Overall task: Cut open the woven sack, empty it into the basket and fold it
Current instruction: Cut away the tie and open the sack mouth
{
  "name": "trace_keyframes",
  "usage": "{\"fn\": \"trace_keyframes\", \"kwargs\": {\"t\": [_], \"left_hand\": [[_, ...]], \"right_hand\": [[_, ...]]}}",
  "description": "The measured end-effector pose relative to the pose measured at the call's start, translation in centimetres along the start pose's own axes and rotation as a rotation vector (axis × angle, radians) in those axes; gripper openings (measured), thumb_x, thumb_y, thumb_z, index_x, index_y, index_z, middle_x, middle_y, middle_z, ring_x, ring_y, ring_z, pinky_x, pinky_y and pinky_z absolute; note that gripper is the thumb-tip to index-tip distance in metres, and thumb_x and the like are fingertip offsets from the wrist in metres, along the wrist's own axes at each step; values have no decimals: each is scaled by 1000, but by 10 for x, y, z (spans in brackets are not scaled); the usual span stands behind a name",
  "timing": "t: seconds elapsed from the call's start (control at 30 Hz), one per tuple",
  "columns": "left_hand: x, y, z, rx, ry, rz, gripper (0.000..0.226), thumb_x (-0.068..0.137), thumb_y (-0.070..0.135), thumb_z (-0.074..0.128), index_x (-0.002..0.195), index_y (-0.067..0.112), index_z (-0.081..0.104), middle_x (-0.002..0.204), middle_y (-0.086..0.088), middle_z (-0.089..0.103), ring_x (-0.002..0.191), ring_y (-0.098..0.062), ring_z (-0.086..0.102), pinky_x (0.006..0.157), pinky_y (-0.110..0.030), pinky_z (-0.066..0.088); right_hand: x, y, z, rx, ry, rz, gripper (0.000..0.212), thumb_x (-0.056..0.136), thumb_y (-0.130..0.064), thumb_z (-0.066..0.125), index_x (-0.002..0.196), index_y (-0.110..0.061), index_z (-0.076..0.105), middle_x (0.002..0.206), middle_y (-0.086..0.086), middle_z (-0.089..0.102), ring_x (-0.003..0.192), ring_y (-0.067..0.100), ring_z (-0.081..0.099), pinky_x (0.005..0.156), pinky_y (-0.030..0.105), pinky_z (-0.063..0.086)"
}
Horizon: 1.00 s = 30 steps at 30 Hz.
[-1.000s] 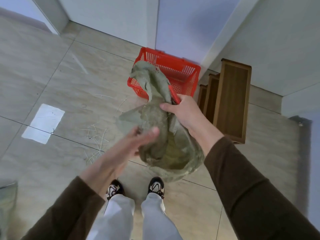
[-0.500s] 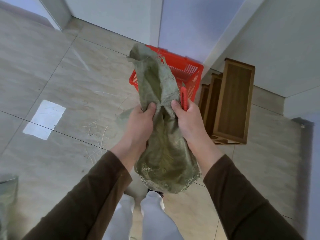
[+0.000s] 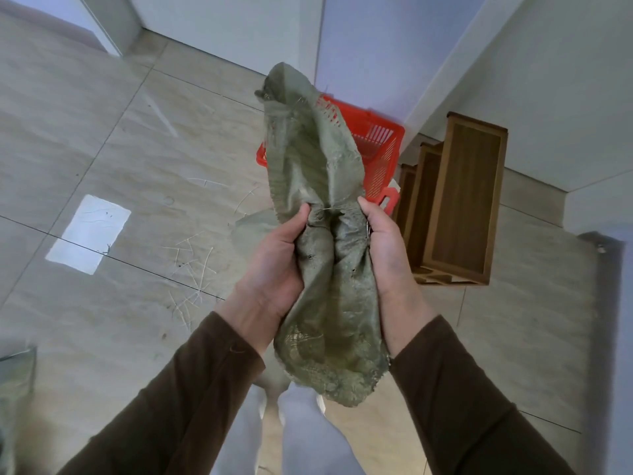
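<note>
The floor (image 3: pixel 102 138) is pale tile with dark joints. On it stand a red basket (image 3: pixel 383 149) near the wall and wooden frames (image 3: pixel 459 207) just beside it. Loose straws (image 3: pixel 191 269) lie scattered, near a bright white patch (image 3: pixel 89 234).

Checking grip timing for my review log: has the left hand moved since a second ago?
Yes. The left hand has closed onto the woven sack, shifting up toward the red basket; earlier it was open and lower, off the sack.
</note>
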<state>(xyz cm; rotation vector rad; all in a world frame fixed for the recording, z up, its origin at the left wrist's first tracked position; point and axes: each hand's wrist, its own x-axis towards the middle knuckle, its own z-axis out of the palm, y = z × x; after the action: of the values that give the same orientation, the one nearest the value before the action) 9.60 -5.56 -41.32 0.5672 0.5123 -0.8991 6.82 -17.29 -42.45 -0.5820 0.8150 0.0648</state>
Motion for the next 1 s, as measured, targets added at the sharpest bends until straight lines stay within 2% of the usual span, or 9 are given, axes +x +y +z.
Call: {"fn": "trace_keyframes", "kwargs": {"t": [0.17, 0.27, 0.33, 0.37, 0.43, 0.5, 0.6, 0.8, 1.0], "left_hand": [[0, -1, -3, -28, -86, -5, 47, 109, 35, 48, 112, 3, 81, 122, -19, 77, 112, -29, 76, 88, -42, 64], [1, 1, -6, 51, -27, 49, 39, 107, 32, 53, 114, 5, 81, 126, -17, 76, 115, -28, 75, 89, -40, 64], [2, 4, -6, 95, 35, 82, 34, 105, 29, 58, 107, 7, 84, 119, -15, 79, 107, -26, 78, 83, -39, 65], [2, 5, -7, 113, 56, 92, 32, 105, 28, 59, 105, 8, 84, 116, -14, 80, 103, -25, 79, 80, -38, 65], [2, 6, -7, 135, 74, 99, 32, 105, 28, 60, 108, 7, 83, 116, -15, 80, 102, -25, 79, 79, -37, 65], [2, 6, -7, 145, 64, 93, 33, 105, 29, 59, 112, 6, 81, 117, -16, 79, 102, -26, 79, 80, -38, 65], [2, 6, -6, 160, 46, 86, 35, 106, 31, 57, 108, 7, 83, 111, -16, 81, 97, -24, 80, 77, -37, 65], [2, 5, -7, 257, 25, 139, 30, 107, 28, 58, 106, 13, 85, 112, -13, 81, 101, -22, 79, 79, -33, 64], [3, 4, -9, 323, 15, 172, 28, 106, 26, 59, 104, 14, 85, 110, -12, 81, 99, -22, 79, 80, -32, 63]], "right_hand": [[-1, -4, -2, -82, -20, -16, 43, 100, -31, 65, 133, -5, 70, 133, 20, 72, 127, 36, 68, 114, 52, 49], [-4, -19, -5, -601, 188, -188, 33, 97, -44, 71, 117, -18, 75, 116, 9, 79, 109, 29, 75, 105, 52, 56], [-13, -29, -11, -1057, 253, -369, 48, 94, -70, 59, 112, -26, 64, 101, -1, 74, 84, 14, 71, 77, 37, 62], [-19, -34, -15, -1255, 271, -487, 51, 96, -76, 48, 110, -28, 58, 93, -7, 68, 71, 7, 63, 62, 28, 54], [-32, -44, -18, -1531, 270, -734, 39, 105, -65, 37, 111, -30, 55, 88, -15, 59, 66, 2, 54, 57, 23, 42], [-46, -51, -11, -1775, 212, -900, 25, 108, -50, 44, 120, -31, 56, 95, -20, 58, 70, 0, 55, 57, 22, 45], [-63, -50, 2, -2051, 104, -916, 23, 103, -40, 59, 125, -35, 55, 96, -19, 65, 67, 7, 63, 54, 32, 55], [-65, -46, 9, -2250, 93, -805, 24, 100, -38, 66, 118, -35, 50, 77, -15, 62, 59, 15, 61, 54, 34, 54], [-61, -46, 8, -2267, 125, -811, 22, 99, -36, 68, 115, -36, 53, 79, -13, 64, 59, 16, 58, 49, 29, 43]]}}
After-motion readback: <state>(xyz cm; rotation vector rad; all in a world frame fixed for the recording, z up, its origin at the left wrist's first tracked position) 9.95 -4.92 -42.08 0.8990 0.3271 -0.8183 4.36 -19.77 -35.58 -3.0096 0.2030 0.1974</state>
